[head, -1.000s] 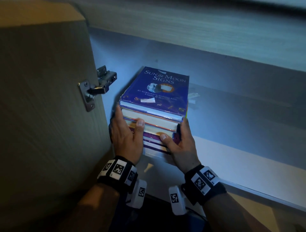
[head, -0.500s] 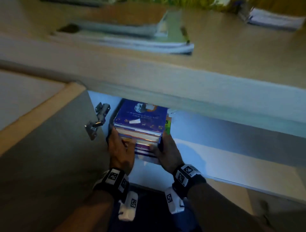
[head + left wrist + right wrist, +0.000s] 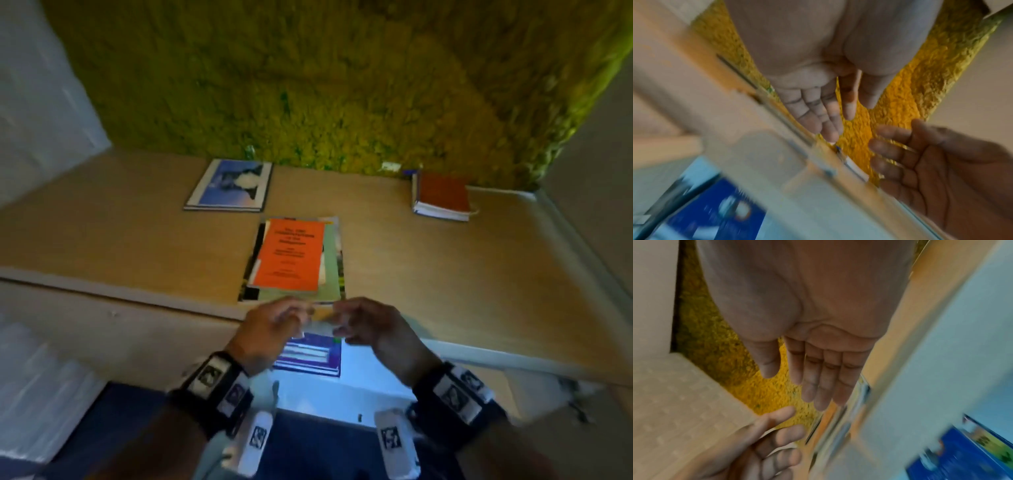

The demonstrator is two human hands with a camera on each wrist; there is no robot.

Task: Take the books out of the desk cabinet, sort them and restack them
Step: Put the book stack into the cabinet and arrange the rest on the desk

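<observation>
Moss wall point(image 3: 308, 85) backs the bench point(image 3: 445, 274). Both hands, left point(image 3: 270, 332) and right point(image 3: 373, 329), hover empty with fingers loose; books point(image 3: 308, 356) sit below them in the cabinet. Retrieval step: next, reach down and grip.

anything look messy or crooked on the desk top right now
Yes: the pile at the front edge is uneven. Its orange book sits skewed on larger ones that stick out around it. The red book and blue-cover book lie flat, apart.

We saw an orange-covered book point(image 3: 291, 262), a red-brown book point(image 3: 444, 192), a blue-covered stack point(image 3: 310, 354) and a mottled yellow-green wall point(image 3: 308, 85).
</observation>
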